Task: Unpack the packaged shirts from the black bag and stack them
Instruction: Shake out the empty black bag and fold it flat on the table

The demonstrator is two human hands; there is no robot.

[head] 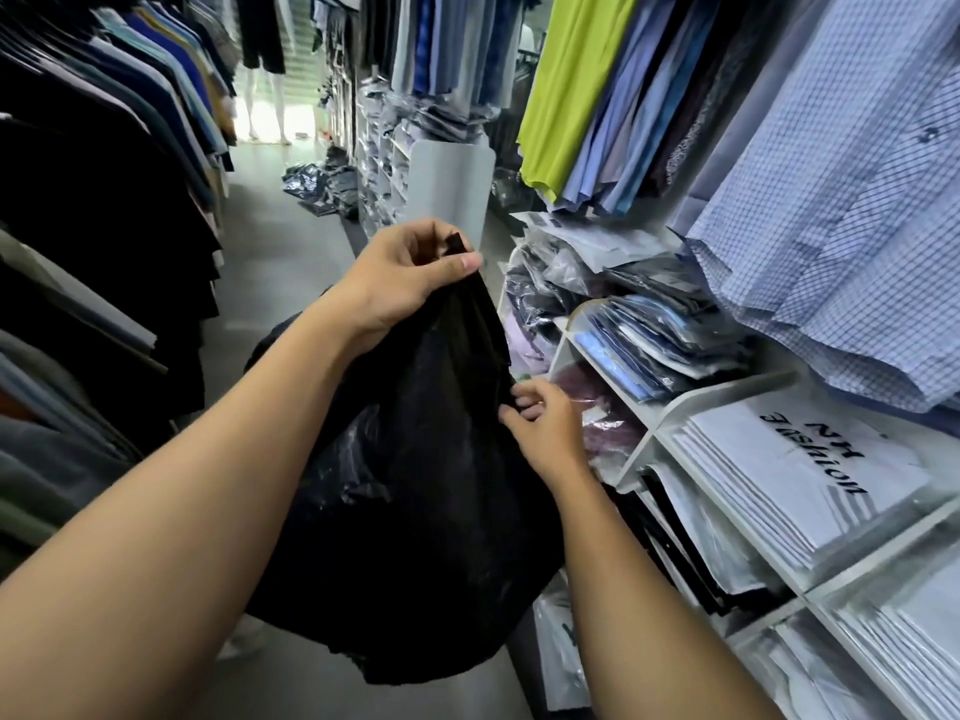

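A bulging black plastic bag (415, 511) hangs in front of me above the aisle floor. My left hand (400, 283) pinches its gathered top and holds it up. Lower down, my right hand (540, 428) has its fingers curled on the bag's right edge. What is inside the bag is hidden. Packaged shirts (660, 340) in clear wrappers lie piled on the white shelf unit just right of the bag.
White shelves (727, 397) on the right hold white "NH Fashion" bags (795, 470) and more packaged clothes. Checked and coloured shirts (841, 226) hang above them. Dark garments (93, 210) hang along the left. A narrow grey aisle floor (280, 241) runs ahead, with packages (322, 184) lying on it.
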